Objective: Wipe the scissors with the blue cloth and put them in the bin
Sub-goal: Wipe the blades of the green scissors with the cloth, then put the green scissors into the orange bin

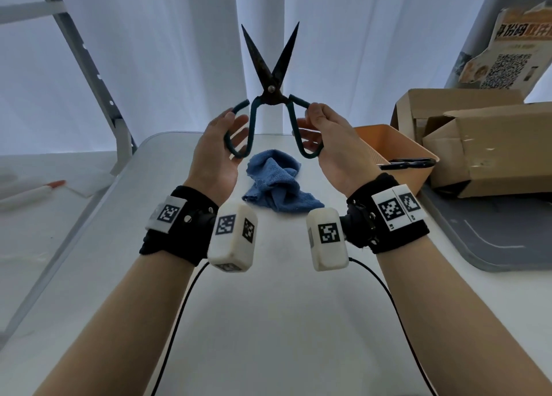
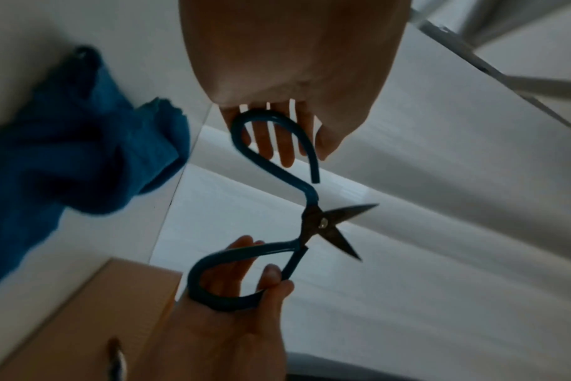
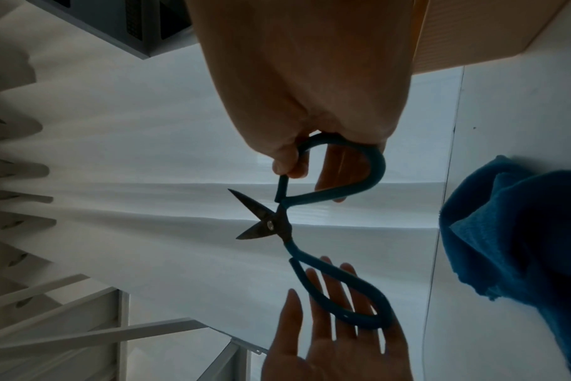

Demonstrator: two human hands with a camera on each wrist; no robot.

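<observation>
Dark-bladed scissors (image 1: 271, 89) with teal loop handles are held up above the table, blades spread and pointing up. My right hand (image 1: 331, 144) pinches the right handle loop, thumb on its free end and fingers through the loop. My left hand (image 1: 221, 144) has straight, spread fingers behind the left loop, which rests against them. The wrist views show the same scissors (image 2: 323, 223) (image 3: 270, 224). The crumpled blue cloth (image 1: 277, 183) lies on the white table (image 1: 268, 306) below the hands. The orange bin (image 1: 385, 138) stands at the right.
A second pair of black scissors (image 1: 406, 164) lies across the bin's near rim. Cardboard boxes (image 1: 478, 144) stand behind the bin on a grey mat (image 1: 493, 234). A white pen with an orange tip (image 1: 35, 191) lies far left. A metal frame leg (image 1: 89, 67) slants at the left.
</observation>
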